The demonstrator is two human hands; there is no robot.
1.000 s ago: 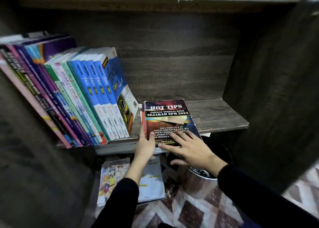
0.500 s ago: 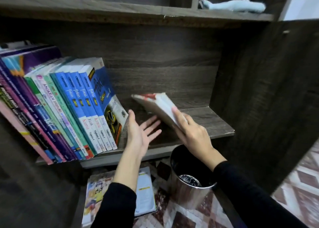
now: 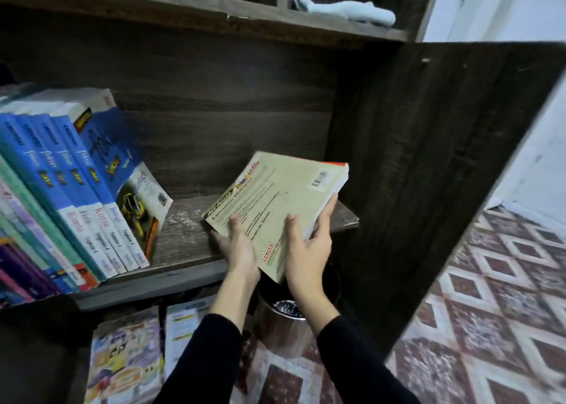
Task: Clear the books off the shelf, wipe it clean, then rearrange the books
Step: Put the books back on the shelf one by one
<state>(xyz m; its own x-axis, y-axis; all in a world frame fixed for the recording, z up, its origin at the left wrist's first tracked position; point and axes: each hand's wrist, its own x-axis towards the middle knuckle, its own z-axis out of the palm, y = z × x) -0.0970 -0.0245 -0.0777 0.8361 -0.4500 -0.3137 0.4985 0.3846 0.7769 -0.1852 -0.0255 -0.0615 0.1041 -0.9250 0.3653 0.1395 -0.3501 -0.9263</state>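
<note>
A thick book [image 3: 278, 198] with a pale yellow back cover is tilted above the right part of the dark wooden shelf [image 3: 186, 235]. My left hand [image 3: 240, 250] grips its lower left edge, thumb on the cover. My right hand [image 3: 307, 247] grips its lower right edge, fingers wrapped round the page side. A row of blue, teal and purple books [image 3: 76, 189] leans to the left on the same shelf. A light blue cloth [image 3: 343, 11] lies on the shelf above.
A shiny metal bin [image 3: 284, 330] stands on the floor under my hands. Magazines [image 3: 128, 357] lie flat below the shelf. The cabinet's dark side panel [image 3: 428, 174] rises at the right, with patterned floor tiles [image 3: 490, 311] beyond it.
The book lay flat on the shelf with its front cover up. It has been flipped over and lifted, and now both hands hold it with the back cover facing me.
</note>
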